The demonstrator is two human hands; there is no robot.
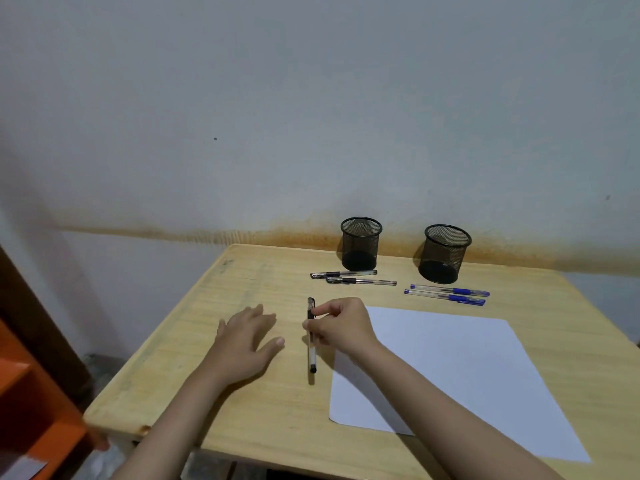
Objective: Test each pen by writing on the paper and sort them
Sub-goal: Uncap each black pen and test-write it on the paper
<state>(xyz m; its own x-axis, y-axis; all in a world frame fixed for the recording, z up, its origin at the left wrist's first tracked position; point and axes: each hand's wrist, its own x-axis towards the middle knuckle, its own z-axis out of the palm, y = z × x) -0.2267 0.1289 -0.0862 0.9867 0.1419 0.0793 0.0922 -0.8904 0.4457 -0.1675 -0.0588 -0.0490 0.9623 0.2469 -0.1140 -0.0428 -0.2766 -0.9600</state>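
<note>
1. While the head view takes in the whole tabletop, the right hand is pinched closed on a black pen, thumb and forefinger gripping near the capped end, the other fingers curled.
2. That pen's long axis runs nearly straight away from the person, cap at the far end and the tail end nearest the body; it sits just left of the paper, apart from its edge.
3. Lying just left of the pen, the left hand is flat and open on the wood, holding nothing; its thumb is near the barrel but not touching, so it is well placed to pull the cap, I judge.
4. Farther back, two black pens lie before the left mesh cup, and two blue pens before the right mesh cup; both cups look empty.
</note>
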